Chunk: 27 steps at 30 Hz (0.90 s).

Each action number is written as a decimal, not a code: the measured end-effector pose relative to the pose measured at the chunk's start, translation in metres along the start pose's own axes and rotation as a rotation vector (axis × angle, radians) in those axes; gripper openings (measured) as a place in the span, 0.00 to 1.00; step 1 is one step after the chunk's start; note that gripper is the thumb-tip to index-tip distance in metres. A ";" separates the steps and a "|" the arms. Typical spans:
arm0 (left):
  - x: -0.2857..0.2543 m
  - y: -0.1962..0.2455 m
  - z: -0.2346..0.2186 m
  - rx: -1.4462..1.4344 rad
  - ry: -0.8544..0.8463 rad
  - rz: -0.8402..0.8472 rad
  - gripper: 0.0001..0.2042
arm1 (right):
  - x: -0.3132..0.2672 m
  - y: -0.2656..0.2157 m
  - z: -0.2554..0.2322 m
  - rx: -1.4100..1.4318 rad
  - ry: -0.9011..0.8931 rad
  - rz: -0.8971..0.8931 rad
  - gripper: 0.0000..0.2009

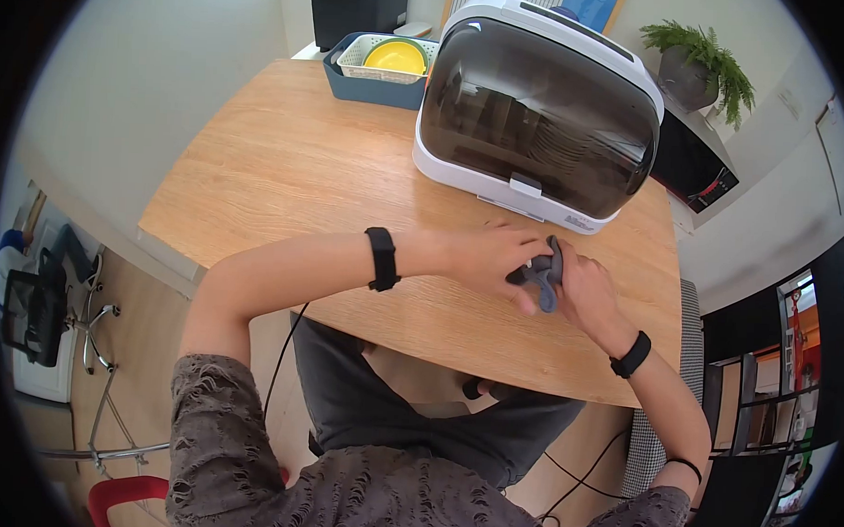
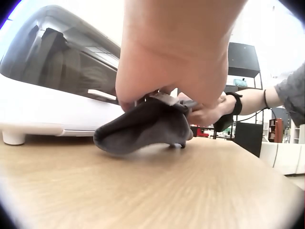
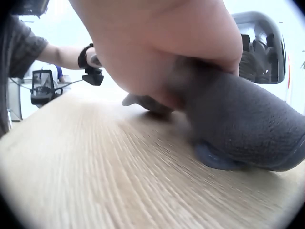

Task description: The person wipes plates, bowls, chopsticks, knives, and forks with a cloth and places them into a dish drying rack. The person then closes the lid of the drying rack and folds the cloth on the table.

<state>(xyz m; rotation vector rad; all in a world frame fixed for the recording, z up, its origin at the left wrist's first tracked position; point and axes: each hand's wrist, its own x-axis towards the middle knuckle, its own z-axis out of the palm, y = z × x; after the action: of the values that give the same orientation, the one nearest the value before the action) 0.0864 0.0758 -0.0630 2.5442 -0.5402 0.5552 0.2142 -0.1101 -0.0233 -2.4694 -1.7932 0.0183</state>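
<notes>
Both hands are on a dark grey, soft fabric piece [image 1: 547, 294] with rounded flaps, low over the table in front of the white cabinet. My left hand [image 1: 493, 257] reaches across from the left and pinches it from above; a small pale strip shows at those fingertips in the left wrist view. From the right, my right hand [image 1: 588, 290] grips its other side. In the right wrist view a thick, textured grey flap [image 3: 248, 119] sticks out beyond the fingers, with a smoother blue-grey part beneath. The fingers hide the middle of the piece.
A white cabinet [image 1: 425, 164] with a smoky clear door stands just beyond the hands. Behind it to the left is a blue bin [image 1: 372, 90] holding a white basket [image 1: 354, 69] and a yellow bowl [image 1: 395, 56]. The wooden table's [image 1: 248, 178] front edge runs before my lap.
</notes>
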 end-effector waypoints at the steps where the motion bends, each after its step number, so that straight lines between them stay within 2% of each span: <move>1: -0.005 0.004 0.000 -0.004 -0.004 0.000 0.20 | -0.005 -0.004 -0.003 0.120 0.043 0.009 0.26; 2: -0.008 0.010 -0.003 -0.019 -0.004 -0.017 0.19 | -0.010 -0.005 0.001 0.124 0.041 0.013 0.26; 4: -0.011 0.018 -0.012 -0.035 -0.008 -0.035 0.19 | -0.015 -0.005 0.008 0.480 0.059 -0.047 0.31; 5: -0.011 0.020 -0.014 -0.130 0.017 -0.044 0.18 | -0.016 -0.009 0.005 0.483 0.059 -0.046 0.31; 7: -0.013 0.025 -0.017 -0.229 0.039 -0.053 0.17 | -0.020 -0.018 -0.006 0.625 -0.080 -0.187 0.32; 9: -0.018 0.029 -0.021 -0.304 -0.073 -0.100 0.14 | -0.025 -0.013 -0.006 0.656 -0.121 -0.232 0.32; 10: -0.020 0.032 -0.024 -0.306 -0.077 -0.102 0.14 | -0.027 -0.010 -0.006 0.684 -0.162 -0.281 0.33; 11: -0.022 0.036 -0.028 -0.326 -0.107 -0.159 0.13 | -0.029 -0.008 -0.008 0.689 -0.160 -0.279 0.33; 13: -0.024 0.043 -0.040 -0.343 -0.142 -0.216 0.12 | -0.031 -0.005 -0.013 0.634 -0.337 -0.183 0.35; 14: -0.023 0.046 -0.046 -0.400 -0.152 -0.303 0.12 | -0.033 -0.002 -0.012 0.640 -0.335 -0.181 0.35; 15: -0.024 0.046 -0.051 -0.456 -0.161 -0.389 0.12 | -0.035 0.002 -0.011 0.736 -0.353 -0.130 0.34; 16: -0.026 0.043 -0.053 -0.457 -0.168 -0.390 0.12 | -0.037 0.005 -0.010 0.833 -0.371 -0.078 0.33; 17: -0.029 0.041 -0.056 -0.418 -0.182 -0.373 0.13 | -0.040 0.004 -0.011 0.840 -0.371 -0.075 0.33; 19: -0.034 0.035 -0.063 -0.378 -0.199 -0.358 0.14 | -0.042 0.005 -0.015 1.125 -0.325 0.055 0.26; 21: -0.035 0.035 -0.073 -0.385 -0.259 -0.463 0.17 | -0.041 0.012 -0.019 1.084 -0.289 0.099 0.24; 23: -0.036 0.036 -0.085 -0.418 -0.289 -0.488 0.17 | -0.042 0.018 -0.025 1.042 -0.254 0.147 0.22; 25: -0.036 0.036 -0.096 -0.447 -0.315 -0.513 0.18 | -0.041 0.020 -0.035 0.998 -0.125 0.124 0.23; 27: -0.038 0.036 -0.100 -0.571 -0.324 -0.660 0.22 | -0.039 0.017 -0.033 1.078 -0.066 0.126 0.22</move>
<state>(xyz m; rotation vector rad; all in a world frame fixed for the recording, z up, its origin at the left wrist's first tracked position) 0.0096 0.1088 0.0124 2.0749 0.0640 -0.2276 0.2200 -0.1544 0.0062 -1.7528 -1.1267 0.8316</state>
